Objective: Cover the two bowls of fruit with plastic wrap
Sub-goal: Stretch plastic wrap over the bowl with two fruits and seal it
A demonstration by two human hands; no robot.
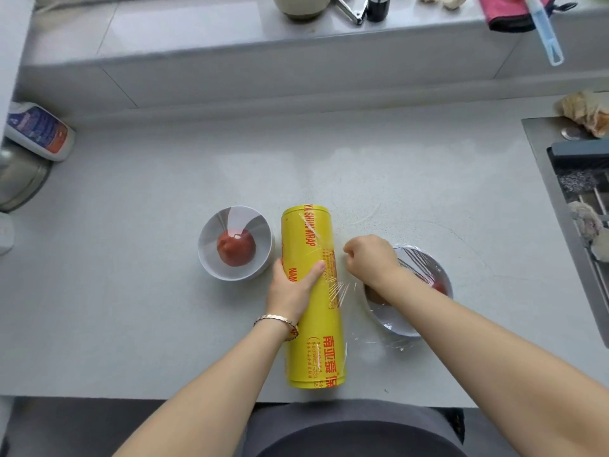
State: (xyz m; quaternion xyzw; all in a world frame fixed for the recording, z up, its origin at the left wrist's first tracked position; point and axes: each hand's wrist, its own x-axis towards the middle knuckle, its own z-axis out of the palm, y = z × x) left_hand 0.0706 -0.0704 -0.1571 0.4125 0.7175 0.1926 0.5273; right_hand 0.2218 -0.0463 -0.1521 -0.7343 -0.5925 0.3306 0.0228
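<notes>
Your left hand (293,285) grips the yellow roll of plastic wrap (316,341), thumb over the top, and pins it flat on the table (131,291), its length running from 12 to 6 o'clock in front of you. Your right hand (372,258) sits just beside the roll at its 3 o'clock, fingers curled tight, and looks to be pinching the film (346,288) that stretches from the roll toward the right bowl (395,321) at 4 o'clock. That bowl already wears a wrinkled sheet over its mouth, so its cover looks done except for parting the film from the roll. The left bowl (207,232), at 10 o'clock of the roll, holds a red fruit (235,248); pale streaks cross its opening, but you cannot tell from here whether they are film or glare, so check it next
</notes>
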